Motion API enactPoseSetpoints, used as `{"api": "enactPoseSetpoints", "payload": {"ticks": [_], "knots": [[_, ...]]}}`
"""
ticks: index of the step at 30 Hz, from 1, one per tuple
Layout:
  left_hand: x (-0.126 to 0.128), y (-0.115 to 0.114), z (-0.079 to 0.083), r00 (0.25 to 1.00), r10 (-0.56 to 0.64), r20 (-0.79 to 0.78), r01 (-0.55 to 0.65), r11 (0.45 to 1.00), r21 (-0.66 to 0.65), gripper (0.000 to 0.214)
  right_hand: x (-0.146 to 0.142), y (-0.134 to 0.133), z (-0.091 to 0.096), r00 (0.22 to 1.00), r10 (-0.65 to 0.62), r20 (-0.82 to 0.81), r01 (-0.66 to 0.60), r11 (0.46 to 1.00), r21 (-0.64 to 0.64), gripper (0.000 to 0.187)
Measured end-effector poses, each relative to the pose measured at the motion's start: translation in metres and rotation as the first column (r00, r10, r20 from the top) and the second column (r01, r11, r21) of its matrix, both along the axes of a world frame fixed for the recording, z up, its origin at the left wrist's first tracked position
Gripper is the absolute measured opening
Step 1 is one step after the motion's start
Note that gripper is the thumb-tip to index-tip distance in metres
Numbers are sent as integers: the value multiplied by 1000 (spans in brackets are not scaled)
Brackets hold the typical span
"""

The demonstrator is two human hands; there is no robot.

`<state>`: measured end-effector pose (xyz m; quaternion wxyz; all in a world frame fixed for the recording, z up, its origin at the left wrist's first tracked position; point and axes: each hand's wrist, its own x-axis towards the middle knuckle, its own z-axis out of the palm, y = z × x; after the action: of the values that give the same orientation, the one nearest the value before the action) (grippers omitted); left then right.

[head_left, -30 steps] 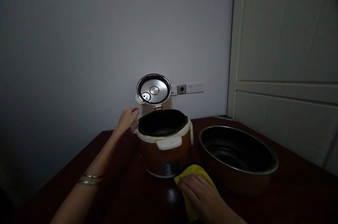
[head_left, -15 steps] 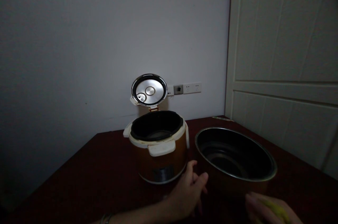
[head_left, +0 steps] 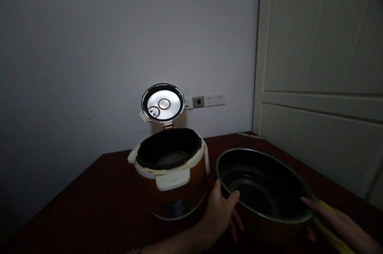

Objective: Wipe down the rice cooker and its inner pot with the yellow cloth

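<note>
A large round pot [head_left: 257, 184], dark inside with a metal rim, is at the right on the table. At its near left side is my left hand [head_left: 220, 210], fingers spread and thumb by the rim; whether it bears on the pot I cannot tell. My right hand [head_left: 338, 218] is at the pot's right side, fingertips at the rim, with a yellow cloth [head_left: 326, 228] held in it, slightly blurred. Left of the pot stands an electric pressure cooker [head_left: 176, 198], orange-brown with white handles, its lid [head_left: 164, 104] raised, its inside dark.
Everything stands on a dark red table [head_left: 98, 190], pushed up to a pale wall [head_left: 89, 46]. Wall sockets [head_left: 214, 100] sit behind the cooker. A white panelled door [head_left: 323, 58] rises at the right. The light is dim.
My left hand has come up against the near left side of the pot. My right hand has moved right and up to its right rim with the cloth. The view has shifted slightly.
</note>
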<state>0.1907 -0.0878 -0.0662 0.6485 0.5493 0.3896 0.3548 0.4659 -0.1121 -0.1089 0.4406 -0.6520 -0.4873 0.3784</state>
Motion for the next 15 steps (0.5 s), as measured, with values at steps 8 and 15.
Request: {"api": "enactPoseSetpoints", "payload": {"ticks": [8,15], "knots": [[21,5,12,980,173,96,-182,977,106,66,-2,13,19,942,157,-296,-201,972,-123,44],[56,58,17,927,342,152,-356,931,76,61,-11,45,44,994,92,-60,-88,994,66,47]]}}
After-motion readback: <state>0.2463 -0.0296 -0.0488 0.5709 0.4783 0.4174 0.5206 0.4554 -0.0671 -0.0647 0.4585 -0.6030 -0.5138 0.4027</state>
